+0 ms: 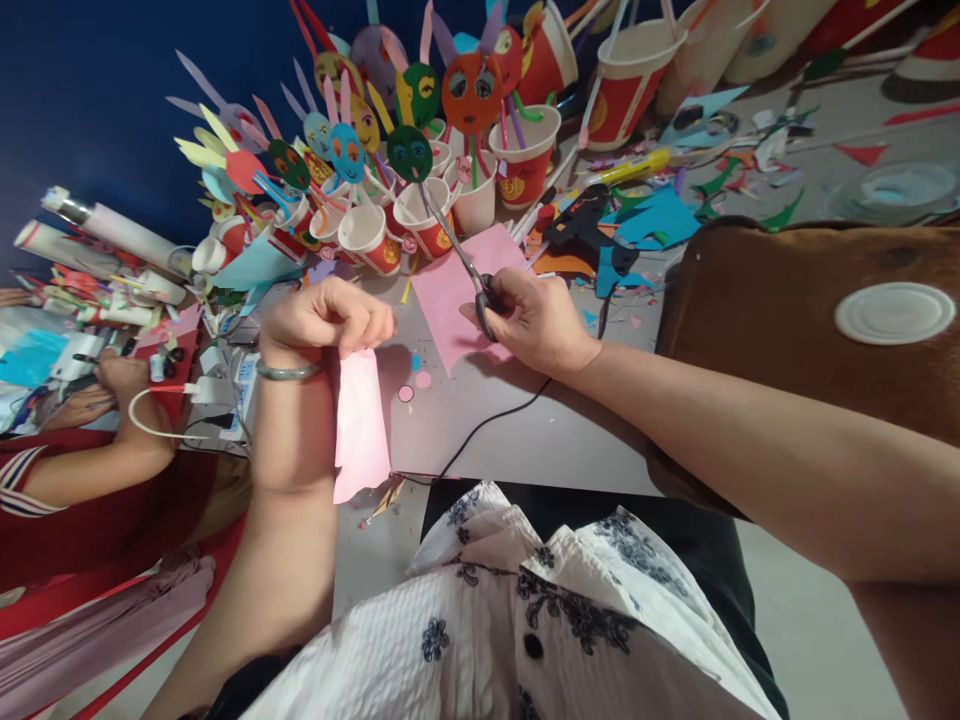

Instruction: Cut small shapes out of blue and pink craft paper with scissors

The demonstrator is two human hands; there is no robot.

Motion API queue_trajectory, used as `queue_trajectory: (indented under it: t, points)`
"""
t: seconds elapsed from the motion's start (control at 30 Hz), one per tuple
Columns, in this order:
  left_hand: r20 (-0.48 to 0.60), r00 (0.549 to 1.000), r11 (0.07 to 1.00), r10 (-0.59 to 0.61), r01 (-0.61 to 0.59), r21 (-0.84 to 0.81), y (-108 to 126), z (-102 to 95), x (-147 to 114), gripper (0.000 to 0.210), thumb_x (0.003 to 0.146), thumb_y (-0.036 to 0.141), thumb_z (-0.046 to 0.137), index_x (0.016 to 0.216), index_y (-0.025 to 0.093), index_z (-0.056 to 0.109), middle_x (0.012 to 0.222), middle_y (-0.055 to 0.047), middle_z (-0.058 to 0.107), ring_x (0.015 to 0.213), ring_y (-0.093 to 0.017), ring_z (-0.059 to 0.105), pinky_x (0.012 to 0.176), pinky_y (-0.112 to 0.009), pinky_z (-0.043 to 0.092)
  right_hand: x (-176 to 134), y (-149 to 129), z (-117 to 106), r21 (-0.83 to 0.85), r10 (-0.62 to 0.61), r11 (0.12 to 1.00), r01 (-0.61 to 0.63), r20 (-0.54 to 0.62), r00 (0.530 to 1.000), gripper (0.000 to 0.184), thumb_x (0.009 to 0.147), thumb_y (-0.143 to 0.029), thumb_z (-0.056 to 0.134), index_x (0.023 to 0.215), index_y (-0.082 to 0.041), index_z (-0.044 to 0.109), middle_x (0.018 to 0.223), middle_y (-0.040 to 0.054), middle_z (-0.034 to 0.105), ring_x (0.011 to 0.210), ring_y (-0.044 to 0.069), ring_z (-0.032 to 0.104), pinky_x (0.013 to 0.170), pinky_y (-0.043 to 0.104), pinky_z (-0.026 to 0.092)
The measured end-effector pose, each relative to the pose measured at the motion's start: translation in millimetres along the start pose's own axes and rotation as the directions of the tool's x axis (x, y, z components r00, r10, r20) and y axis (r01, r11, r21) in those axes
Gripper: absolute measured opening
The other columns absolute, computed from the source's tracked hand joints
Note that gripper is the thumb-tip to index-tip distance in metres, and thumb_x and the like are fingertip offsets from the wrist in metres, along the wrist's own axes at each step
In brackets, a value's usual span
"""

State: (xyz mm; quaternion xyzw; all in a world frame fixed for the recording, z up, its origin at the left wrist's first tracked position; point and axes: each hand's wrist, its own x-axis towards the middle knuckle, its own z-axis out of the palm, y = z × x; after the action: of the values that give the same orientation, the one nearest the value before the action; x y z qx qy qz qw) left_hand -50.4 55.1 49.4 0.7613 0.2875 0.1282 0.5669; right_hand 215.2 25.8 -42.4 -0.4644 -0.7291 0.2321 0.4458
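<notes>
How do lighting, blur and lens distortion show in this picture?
Head view: apparent wide-angle stretching, with the right forearm looking elongated toward the edge; head view: pink paper in the left hand brightly lit, blue wall dim; head view: scissors without obvious motion blur.

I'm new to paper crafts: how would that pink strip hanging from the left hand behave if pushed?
The pink strip is probably light: the left hand holds it only near its top. It likely bends easily, looking thin, and may swing, since no hand holds its lower end.
</notes>
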Motion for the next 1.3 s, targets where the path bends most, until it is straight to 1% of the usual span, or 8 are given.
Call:
queue_trajectory:
  t: [0.3, 0.53, 0.6, 0.73, 0.87, 1.03, 1.2, 1.3]
  points:
    - [0.023, 0.999, 0.999, 0.036, -0.036, 0.022, -2.8, 5.7, 8.5, 0.037, 0.072, 0.038, 0.077, 0.046, 0.017, 0.061, 0.053, -0.007, 0.057, 0.057, -0.016, 0.056, 0.063, -0.033, 0.051, 0.3, 1.0, 0.9, 0.025, -0.016, 1.000, 0.016, -0.014, 1.000, 0.035, 0.080, -0.038, 0.069, 0.061, -0.023, 0.044, 0.053, -0.0023, 0.052, 0.050, 0.011, 0.044, 0.051, 0.027, 0.031]
    - [0.032, 0.999, 0.973, 0.025, -0.032, 0.227, -6.3, 15.8, 26.0, 0.009, 0.071, 0.013, 0.063, 0.064, 0.014, 0.068, 0.069, -0.006, 0.068, 0.067, -0.013, 0.061, 0.067, -0.022, 0.048, -0.7, -0.4, 1.5, 0.016, -0.019, 1.000, 0.020, -0.045, 0.999, 0.036, 0.080, -0.041, 0.068, 0.061, -0.024, 0.044, 0.052, -0.0025, 0.051, 0.048, 0.012, 0.046, 0.050, 0.027, 0.034]
    - [-0.004, 1.000, 0.957, 0.030, -0.028, 0.288, -8.1, 19.4, 30.2, 0.013, 0.068, 0.007, 0.059, 0.070, 0.014, 0.070, 0.073, -0.005, 0.070, 0.071, -0.013, 0.063, 0.069, -0.021, 0.048, -1.0, -0.8, 1.5, 0.020, -0.019, 1.000, 0.020, -0.060, 0.998, 0.035, 0.078, -0.041, 0.069, 0.060, -0.023, 0.044, 0.052, -0.0024, 0.053, 0.049, 0.012, 0.046, 0.051, 0.027, 0.035]
    - [-0.103, 0.994, 0.948, -0.044, 0.074, 0.311, -14.0, 27.3, 37.6, 0.027, 0.069, 0.005, 0.058, 0.091, 0.011, 0.072, 0.090, -0.008, 0.074, 0.080, -0.014, 0.065, 0.074, -0.023, 0.049, -1.7, -1.5, -0.9, 0.050, -0.016, 0.998, 0.023, -0.123, 0.992, 0.033, 0.078, -0.042, 0.069, 0.062, -0.023, 0.047, 0.054, -0.0014, 0.056, 0.050, 0.013, 0.047, 0.051, 0.027, 0.037]
    - [-0.187, 0.982, 0.935, -0.037, 0.100, 0.341, -20.0, 29.3, 39.7, 0.025, 0.068, 0.005, 0.059, 0.090, 0.010, 0.070, 0.088, -0.008, 0.074, 0.079, -0.013, 0.064, 0.073, -0.023, 0.049, -0.7, -1.5, -4.5, 0.111, 0.000, 0.994, 0.016, -0.147, 0.989, 0.033, 0.082, -0.044, 0.067, 0.064, -0.022, 0.050, 0.058, 0.0006, 0.061, 0.052, 0.014, 0.055, 0.053, 0.028, 0.041]
    - [-0.156, 0.987, 0.985, 0.048, -0.021, 0.172, -19.2, 24.0, 33.7, 0.025, 0.066, 0.005, 0.057, 0.086, 0.011, 0.069, 0.081, -0.006, 0.071, 0.073, -0.011, 0.063, 0.068, -0.022, 0.049, 1.3, -3.1, -6.4, 0.191, 0.042, 0.982, -0.015, -0.139, 0.989, 0.036, 0.084, -0.051, 0.066, 0.066, -0.022, 0.053, 0.059, 0.0026, 0.068, 0.054, 0.017, 0.064, 0.053, 0.028, 0.046]
    - [-0.207, 0.973, 0.995, 0.104, -0.102, 0.023, -13.3, 21.0, 28.8, 0.011, 0.065, 0.010, 0.060, 0.074, 0.012, 0.066, 0.067, -0.002, 0.063, 0.061, -0.008, 0.055, 0.060, -0.020, 0.045, 2.1, -4.8, -7.2, 0.215, 0.062, 0.976, -0.028, -0.153, 0.986, 0.040, 0.084, -0.055, 0.067, 0.065, -0.023, 0.053, 0.058, 0.0025, 0.069, 0.053, 0.017, 0.066, 0.051, 0.027, 0.046]
    - [-0.213, 0.970, 0.991, 0.120, -0.131, -0.039, -10.9, 19.8, 26.4, 0.011, 0.063, 0.011, 0.060, 0.072, 0.012, 0.066, 0.062, -0.001, 0.060, 0.057, -0.008, 0.052, 0.056, -0.020, 0.042, 2.1, -2.9, -6.4, 0.206, 0.067, 0.978, -0.034, -0.153, 0.986, 0.039, 0.084, -0.054, 0.067, 0.066, -0.022, 0.053, 0.058, 0.0019, 0.068, 0.053, 0.016, 0.064, 0.051, 0.027, 0.045]
